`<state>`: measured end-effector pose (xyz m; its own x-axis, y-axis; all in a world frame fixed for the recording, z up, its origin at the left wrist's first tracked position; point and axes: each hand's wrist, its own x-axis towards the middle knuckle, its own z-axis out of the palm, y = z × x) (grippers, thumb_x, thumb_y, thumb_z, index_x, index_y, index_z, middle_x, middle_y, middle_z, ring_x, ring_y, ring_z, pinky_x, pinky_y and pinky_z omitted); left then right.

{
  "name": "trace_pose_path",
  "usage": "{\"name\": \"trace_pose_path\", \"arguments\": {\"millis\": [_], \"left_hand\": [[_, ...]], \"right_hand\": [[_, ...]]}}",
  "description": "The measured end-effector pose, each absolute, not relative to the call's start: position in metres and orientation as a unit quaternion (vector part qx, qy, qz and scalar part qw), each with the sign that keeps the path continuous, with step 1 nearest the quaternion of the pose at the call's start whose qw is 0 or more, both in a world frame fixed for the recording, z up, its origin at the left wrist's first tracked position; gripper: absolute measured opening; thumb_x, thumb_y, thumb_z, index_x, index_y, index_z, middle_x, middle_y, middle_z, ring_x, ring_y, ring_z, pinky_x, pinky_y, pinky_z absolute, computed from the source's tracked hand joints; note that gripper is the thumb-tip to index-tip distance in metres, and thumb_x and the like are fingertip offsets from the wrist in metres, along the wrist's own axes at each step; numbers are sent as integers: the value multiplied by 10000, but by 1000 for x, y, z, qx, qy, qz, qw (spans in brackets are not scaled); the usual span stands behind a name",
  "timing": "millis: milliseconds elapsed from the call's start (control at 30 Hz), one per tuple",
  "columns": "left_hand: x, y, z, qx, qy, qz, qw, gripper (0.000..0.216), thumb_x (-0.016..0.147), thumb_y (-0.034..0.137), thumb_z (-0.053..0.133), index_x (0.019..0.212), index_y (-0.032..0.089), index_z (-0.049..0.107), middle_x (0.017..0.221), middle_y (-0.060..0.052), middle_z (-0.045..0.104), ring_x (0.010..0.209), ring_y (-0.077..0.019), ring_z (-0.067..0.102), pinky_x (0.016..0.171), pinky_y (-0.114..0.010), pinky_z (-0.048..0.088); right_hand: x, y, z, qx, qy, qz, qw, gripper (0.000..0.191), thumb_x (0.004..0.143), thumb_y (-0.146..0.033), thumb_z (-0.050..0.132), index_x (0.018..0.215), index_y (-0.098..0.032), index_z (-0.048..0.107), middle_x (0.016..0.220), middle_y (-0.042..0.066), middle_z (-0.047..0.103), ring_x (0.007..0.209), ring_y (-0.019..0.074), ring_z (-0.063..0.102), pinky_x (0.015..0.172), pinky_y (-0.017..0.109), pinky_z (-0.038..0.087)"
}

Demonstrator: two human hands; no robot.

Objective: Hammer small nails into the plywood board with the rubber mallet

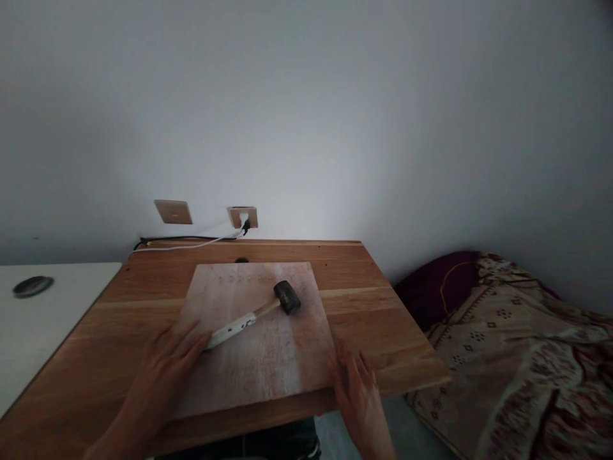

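A mallet [287, 297] with a black head and a pale, partly white handle lies slantwise on a flat, reddish-white board [258, 370]. My left hand [165, 361] rests at the board's left edge, fingers stretched out. Its thumb reaches the end of the mallet's handle; whether it presses on it I cannot tell. At the board's lower right corner is my right hand [357, 383], fingers extended along the edge. A row of several tiny marks or bits, too small to name, runs along the board's far side.
The board lies on a wooden table [383, 338] against the wall. Black and white cables [191, 245] run behind it to a wall socket [243, 217]. A white surface [48, 338] with a dark oval piece [33, 286] adjoins on the left. Patterned bedding [507, 345] is at right.
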<state>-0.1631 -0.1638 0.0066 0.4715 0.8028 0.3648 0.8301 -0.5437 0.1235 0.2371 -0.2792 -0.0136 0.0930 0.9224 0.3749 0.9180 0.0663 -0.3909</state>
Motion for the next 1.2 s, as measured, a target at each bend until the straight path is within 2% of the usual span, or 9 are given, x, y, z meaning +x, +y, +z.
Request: {"name": "trace_pose_path", "arguments": {"millis": [133,333,467,633,800,933,1033,1100,1200], "left_hand": [[-149,-183,0,-874,-445,-189,58,434,954,247,427,1322,335,640,1350,-33,690,1314,-299,591,1157,-581,344],[-116,-195,-2,-888,-377,-249,89,476,991,107,351,1352,260,620,1262,-27,739,1208,-219,664,1173,-484,311],[-108,-196,3,-882,-383,-260,86,329,1031,248,429,1227,267,693,1175,-4,772,1179,-229,672,1111,-433,377],[-122,-162,12,-826,-492,-274,9,331,985,465,524,1169,262,711,1133,-45,772,1068,-258,705,961,-413,517],[-128,-69,20,-720,-627,-287,-86,439,964,382,465,1315,172,624,1283,-120,707,1115,-275,682,985,-424,538],[-122,-12,17,-723,-613,-255,-189,460,855,256,515,1283,155,649,1256,-127,717,1021,-241,711,962,-384,552],[-120,4,12,-747,-574,-257,-215,389,827,225,507,1151,163,714,1101,-120,758,969,-242,715,947,-381,544],[-122,8,12,-758,-556,-259,-221,312,815,235,517,1022,179,744,1022,-113,768,955,-255,713,940,-386,533],[-125,12,19,-740,-557,-292,-239,217,779,309,583,883,207,744,916,-86,768,875,-257,707,887,-377,528]], "right_hand": [[242,-268,-12,-680,-677,-23,280,410,1056,-449,427,1402,-253,526,1306,129,695,1178,308,679,1002,503,547],[254,-248,-8,-665,-700,-40,257,380,1067,-419,382,1338,-229,569,1261,149,708,1113,290,703,947,459,573],[260,-228,6,-699,-678,-46,222,390,1068,-409,349,1284,-197,596,1114,153,757,963,299,735,884,460,565],[260,-159,43,-736,-637,31,227,369,1063,-369,351,1165,-160,638,1027,143,760,868,258,737,739,339,530],[225,-60,68,-702,-699,99,92,272,1029,-321,475,1074,-153,683,993,128,765,931,225,726,845,303,493],[195,-21,67,-685,-720,115,7,164,954,-228,585,986,-130,712,1083,199,747,1028,290,710,841,338,500],[194,-15,64,-671,-730,129,26,180,924,-111,541,871,-127,712,1000,207,754,990,285,715,837,345,499],[203,-14,64,-658,-738,138,57,193,942,-148,520,901,-145,708,979,168,759,958,247,712,834,323,502],[221,-12,63,-640,-695,230,233,258,972,-290,451,993,-157,670,917,118,746,818,198,700,707,282,521]]}}
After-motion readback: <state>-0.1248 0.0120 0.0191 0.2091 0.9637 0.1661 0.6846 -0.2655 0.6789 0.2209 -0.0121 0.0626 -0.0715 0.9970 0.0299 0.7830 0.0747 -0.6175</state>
